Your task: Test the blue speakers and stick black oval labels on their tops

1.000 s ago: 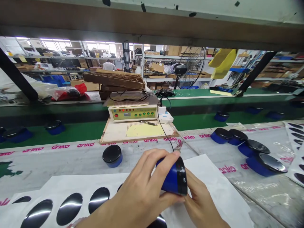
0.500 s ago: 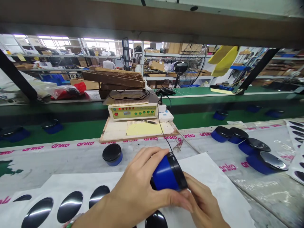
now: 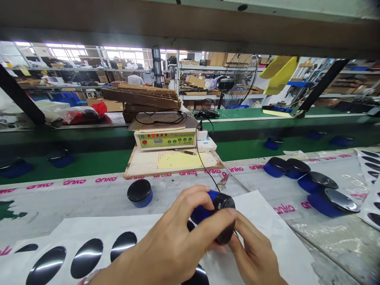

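Above the white sheet in front of me, my left hand (image 3: 184,225) grips a round device (image 3: 224,202) with a blue body and black end, marked "OFF". Its thumb presses across the black end. My right hand (image 3: 255,245) is closed beside the device's right side, its fingers pinched where a short bit of black cable (image 3: 236,232) shows; the fingertips are partly hidden. The thin cable comes down from the control box and passes behind the device. Glossy black oval stickers (image 3: 87,258) lie on a white backing sheet (image 3: 74,229) under my left forearm.
Another blue and black device (image 3: 139,193) stands left of my hands. Several more (image 3: 317,181) sit at the right. A control box (image 3: 166,139) with buttons stands ahead on a board. Behind it runs a green conveyor (image 3: 97,154) carrying similar devices. A shelf (image 3: 190,29) crosses overhead.
The device has turned in my hands, so its black end now faces more toward me. My left thumb has moved up onto that end. Devices on the conveyor have shifted slightly left.
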Available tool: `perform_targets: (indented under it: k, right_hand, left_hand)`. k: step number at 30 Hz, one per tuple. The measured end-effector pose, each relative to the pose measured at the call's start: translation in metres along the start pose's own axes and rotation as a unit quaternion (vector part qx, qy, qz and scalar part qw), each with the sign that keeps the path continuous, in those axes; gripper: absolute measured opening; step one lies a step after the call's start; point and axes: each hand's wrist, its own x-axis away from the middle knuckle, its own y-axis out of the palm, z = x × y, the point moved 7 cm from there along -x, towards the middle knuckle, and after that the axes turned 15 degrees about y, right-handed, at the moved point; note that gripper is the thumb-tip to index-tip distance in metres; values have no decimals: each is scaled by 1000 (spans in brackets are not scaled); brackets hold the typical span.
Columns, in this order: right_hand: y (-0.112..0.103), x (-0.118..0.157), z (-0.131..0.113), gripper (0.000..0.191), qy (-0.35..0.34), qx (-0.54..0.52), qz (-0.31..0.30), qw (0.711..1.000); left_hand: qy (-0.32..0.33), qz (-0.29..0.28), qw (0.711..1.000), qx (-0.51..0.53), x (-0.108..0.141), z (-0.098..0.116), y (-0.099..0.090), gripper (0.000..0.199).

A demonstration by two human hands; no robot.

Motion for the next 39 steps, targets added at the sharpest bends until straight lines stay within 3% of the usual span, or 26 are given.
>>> perform_targets:
  k: [5, 11, 16, 19, 23, 25, 27, 30, 32, 34, 36, 39]
  right_hand:
    - [-7, 4, -8, 15, -65, 71, 43, 994]
    - [-8, 4, -13, 16, -107, 109, 54, 987]
    - [-6, 3, -14, 23, -89, 89, 32, 992]
    - [-8, 4, -12, 21, -72, 70, 37, 994]
    - [-3, 5, -15, 24, -84, 64, 3, 994]
    - [2, 6, -18, 27, -100, 70, -35, 992]
    - [-1, 6, -18, 20, -106, 96, -34, 989]
    - [-20, 5, -18, 21, -100, 141, 22, 985]
    - [-29, 3, -17, 20, -88, 142, 9, 986]
    - [-30, 0, -17, 15, -79, 126, -30, 988]
    - [-30, -3, -16, 14, -82, 105, -42, 990]
    - [-25, -3, -9, 23, -101, 102, -37, 989]
  left_hand:
    - [119, -26, 991, -59, -9, 19, -6, 33]
    - [141, -25, 985, -95, -12, 25, -11, 28]
    - [94, 13, 995, -10, -12, 18, -23, 17]
    - [66, 42, 997, 5, -9, 14, -26, 21]
    - [15, -63, 998, -18, -7, 6, -8, 60]
    - [-2, -101, 995, -8, -7, 0, -3, 69]
    - [-66, -83, 994, -1, -4, -17, -7, 60]
    - [-234, -43, 971, -16, 16, -58, -15, 49]
    - [-312, -90, 946, -18, 35, -80, -8, 46]
    - [-319, -158, 934, -24, 47, -91, 1, 43]
    - [-305, -190, 932, -48, 44, -95, 7, 39]
    - [-270, -179, 946, -37, 5, -96, 25, 38]
